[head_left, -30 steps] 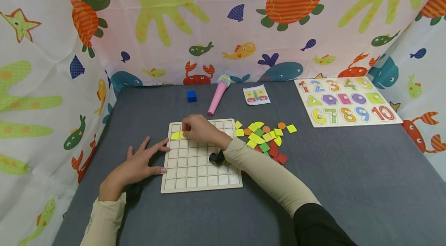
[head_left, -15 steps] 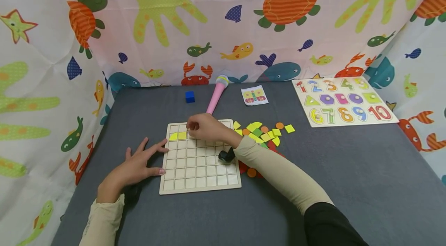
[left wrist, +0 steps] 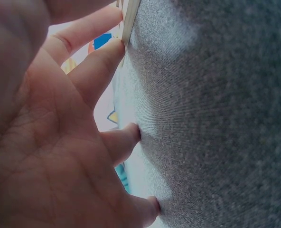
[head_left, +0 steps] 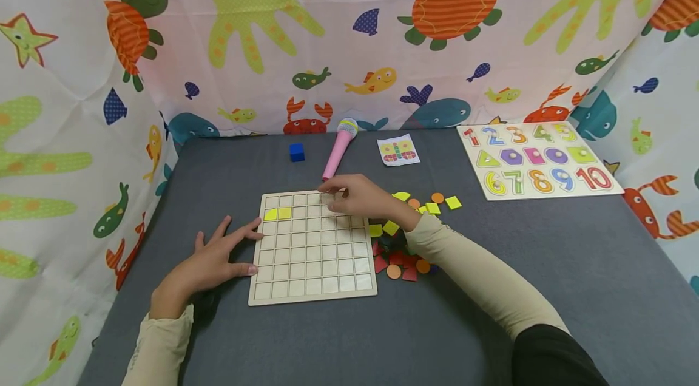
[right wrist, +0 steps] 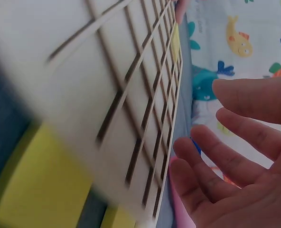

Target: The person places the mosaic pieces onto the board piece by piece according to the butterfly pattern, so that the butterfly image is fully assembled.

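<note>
A wooden grid board [head_left: 311,252] lies flat on the grey table. Two yellow square tiles [head_left: 277,213] sit side by side in its second row, at the left. My left hand [head_left: 210,261] rests with spread fingers against the board's left edge; the left wrist view has two fingertips [left wrist: 116,47] touching that edge. Above the board's upper right part hovers my right hand [head_left: 363,196], its fingers loosely bent and nothing between them, as the right wrist view confirms. Loose yellow, red, orange and green tiles [head_left: 409,260] lie right of the board, partly hidden by my right arm.
Behind the board are a blue cube [head_left: 297,152], a pink toy microphone [head_left: 340,148] and a butterfly pattern card [head_left: 398,150]. A number puzzle board [head_left: 537,161] lies at the back right. Printed curtains [head_left: 349,40] hang round the table's back and sides.
My right hand has left the second yellow tile and moved right across the board, its fingers loosening. The left hand has stayed at the board's edge.
</note>
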The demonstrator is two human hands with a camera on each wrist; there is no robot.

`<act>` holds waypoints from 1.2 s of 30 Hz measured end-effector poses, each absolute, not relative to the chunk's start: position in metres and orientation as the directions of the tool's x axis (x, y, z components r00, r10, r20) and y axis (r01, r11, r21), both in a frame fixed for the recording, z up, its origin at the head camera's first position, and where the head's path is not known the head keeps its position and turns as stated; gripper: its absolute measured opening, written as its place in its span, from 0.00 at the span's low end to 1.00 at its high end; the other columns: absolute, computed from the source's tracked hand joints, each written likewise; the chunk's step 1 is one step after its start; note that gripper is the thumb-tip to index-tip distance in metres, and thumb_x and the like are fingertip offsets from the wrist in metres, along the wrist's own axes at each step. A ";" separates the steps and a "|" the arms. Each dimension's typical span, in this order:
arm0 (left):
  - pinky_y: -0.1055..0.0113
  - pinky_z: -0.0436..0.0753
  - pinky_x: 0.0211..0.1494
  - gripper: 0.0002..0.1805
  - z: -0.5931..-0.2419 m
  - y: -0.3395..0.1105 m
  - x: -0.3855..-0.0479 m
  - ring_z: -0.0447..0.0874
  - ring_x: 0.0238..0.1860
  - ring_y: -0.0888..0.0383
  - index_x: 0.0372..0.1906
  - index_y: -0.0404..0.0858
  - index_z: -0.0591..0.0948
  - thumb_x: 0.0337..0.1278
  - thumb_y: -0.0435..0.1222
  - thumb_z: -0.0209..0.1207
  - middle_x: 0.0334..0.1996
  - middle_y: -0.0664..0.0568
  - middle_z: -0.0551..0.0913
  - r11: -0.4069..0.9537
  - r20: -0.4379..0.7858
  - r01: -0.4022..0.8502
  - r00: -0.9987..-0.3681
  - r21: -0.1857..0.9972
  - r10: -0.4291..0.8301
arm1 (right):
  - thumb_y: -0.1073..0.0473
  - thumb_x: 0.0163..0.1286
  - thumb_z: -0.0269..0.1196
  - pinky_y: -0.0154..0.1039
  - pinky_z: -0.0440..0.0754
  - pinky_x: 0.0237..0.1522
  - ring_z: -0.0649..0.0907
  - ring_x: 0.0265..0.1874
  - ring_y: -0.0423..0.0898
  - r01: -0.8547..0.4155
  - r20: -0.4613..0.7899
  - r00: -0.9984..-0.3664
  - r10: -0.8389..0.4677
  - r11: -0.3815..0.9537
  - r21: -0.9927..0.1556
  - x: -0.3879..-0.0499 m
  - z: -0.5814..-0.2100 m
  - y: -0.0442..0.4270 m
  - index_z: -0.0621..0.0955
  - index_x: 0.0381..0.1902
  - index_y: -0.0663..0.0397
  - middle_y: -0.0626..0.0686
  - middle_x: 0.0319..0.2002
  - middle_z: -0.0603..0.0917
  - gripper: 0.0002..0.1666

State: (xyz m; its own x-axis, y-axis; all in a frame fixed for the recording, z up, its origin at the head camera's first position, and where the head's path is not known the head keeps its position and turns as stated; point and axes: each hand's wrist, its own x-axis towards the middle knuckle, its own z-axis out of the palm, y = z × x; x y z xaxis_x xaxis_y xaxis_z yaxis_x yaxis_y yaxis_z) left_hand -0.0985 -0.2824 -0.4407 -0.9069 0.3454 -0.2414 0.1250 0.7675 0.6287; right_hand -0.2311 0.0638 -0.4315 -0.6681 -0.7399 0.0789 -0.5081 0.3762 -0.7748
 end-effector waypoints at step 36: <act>0.19 0.20 0.68 0.53 -0.441 -0.284 -0.099 0.28 0.83 0.26 0.86 0.45 0.61 0.60 0.46 0.77 0.79 0.42 0.70 0.768 -0.248 0.113 -0.908 0.630 0.337 | 0.66 0.72 0.72 0.51 0.82 0.54 0.81 0.46 0.53 -0.526 -0.001 -0.732 -0.681 0.567 -0.634 -0.259 -0.446 0.141 0.89 0.50 0.60 0.55 0.46 0.83 0.10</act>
